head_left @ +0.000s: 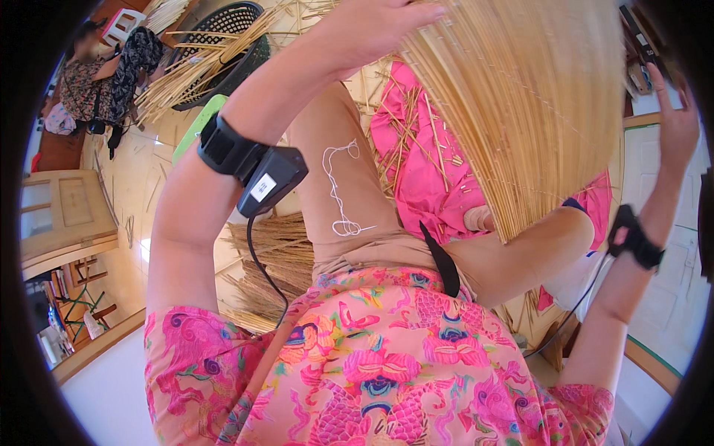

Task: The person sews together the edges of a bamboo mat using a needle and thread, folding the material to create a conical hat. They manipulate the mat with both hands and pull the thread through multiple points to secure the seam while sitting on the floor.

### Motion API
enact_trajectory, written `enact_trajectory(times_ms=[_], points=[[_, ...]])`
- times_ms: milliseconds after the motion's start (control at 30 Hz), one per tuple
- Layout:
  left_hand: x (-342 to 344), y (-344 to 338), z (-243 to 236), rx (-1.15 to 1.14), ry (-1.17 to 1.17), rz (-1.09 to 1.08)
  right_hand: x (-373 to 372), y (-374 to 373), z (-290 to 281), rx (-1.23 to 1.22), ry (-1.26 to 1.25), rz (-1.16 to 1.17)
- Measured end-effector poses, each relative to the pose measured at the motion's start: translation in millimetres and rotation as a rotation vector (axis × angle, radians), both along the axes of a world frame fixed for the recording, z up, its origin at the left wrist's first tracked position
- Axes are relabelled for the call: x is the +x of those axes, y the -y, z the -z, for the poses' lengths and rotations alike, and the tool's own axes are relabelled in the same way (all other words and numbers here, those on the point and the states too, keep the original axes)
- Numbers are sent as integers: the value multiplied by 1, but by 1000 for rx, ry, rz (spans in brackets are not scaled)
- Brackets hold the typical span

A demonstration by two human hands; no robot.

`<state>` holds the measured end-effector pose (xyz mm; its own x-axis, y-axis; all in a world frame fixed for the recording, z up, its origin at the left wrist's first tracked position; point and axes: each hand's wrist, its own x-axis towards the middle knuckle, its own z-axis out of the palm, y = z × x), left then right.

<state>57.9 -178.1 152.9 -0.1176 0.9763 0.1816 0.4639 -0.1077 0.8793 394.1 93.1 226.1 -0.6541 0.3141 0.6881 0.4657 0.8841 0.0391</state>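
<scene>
A wide sheet of straw stalks [513,111], crossed by fine white stitching, is held up over my lap, its upper part blurred. My left hand [375,30] grips its upper left edge, with part of the fingers hidden at the top of the view. Off to the right, my right hand [675,123] is raised apart from the sheet with its fingers spread and nothing in them. White thread [336,186] lies in loops on my left thigh, with what looks like a needle [361,230] by its lower end.
Pink cloth [424,178] with loose cut stalks spreads on the floor between my legs. A black basket [260,56] with straw stands at the upper left, near a seated person [111,70]. Brown brushy stalks [279,256] lie beside my left hip.
</scene>
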Motion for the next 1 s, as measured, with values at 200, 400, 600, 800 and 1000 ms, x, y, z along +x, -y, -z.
enact_trajectory(times_ms=[200,400,600,800,1000], points=[[3,18,65,84,374,-212,-96,254,127,-929,503,-666],[1,18,76,34,179,-549,-119,276,258,-905,612,-850],[4,22,83,141,347,-644,-120,289,286,-759,610,-902],[4,24,93,145,471,-661,-107,273,244,-975,864,-738],[35,28,73,-40,55,-623,-56,225,152,-1172,451,-762]])
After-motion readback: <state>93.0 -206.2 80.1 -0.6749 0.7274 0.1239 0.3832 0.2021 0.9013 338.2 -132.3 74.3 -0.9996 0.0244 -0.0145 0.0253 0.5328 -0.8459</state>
